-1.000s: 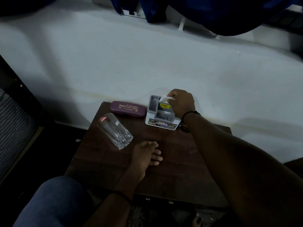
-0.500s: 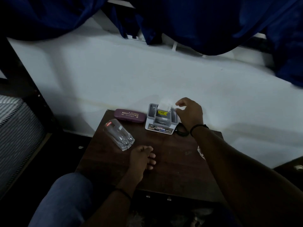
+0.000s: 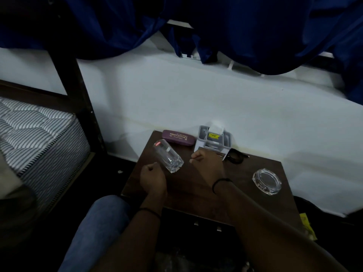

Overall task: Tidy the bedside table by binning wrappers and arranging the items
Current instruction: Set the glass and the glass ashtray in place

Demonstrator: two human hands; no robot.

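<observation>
We take the glass as our landmark: it lies on its side on the table, toward the back left. Our left hand sits just in front of its heavy base, fingers curled in, holding nothing we can see. Our right hand hangs just right of the glass, fingers also curled; whether it pinches anything we cannot tell. Behind the glass, against the wall, lies the purple case. Right of that stands the grey holder, white paper sticking out of its top, partly hidden by our right hand. Far right of the glass rests the ashtray.
</observation>
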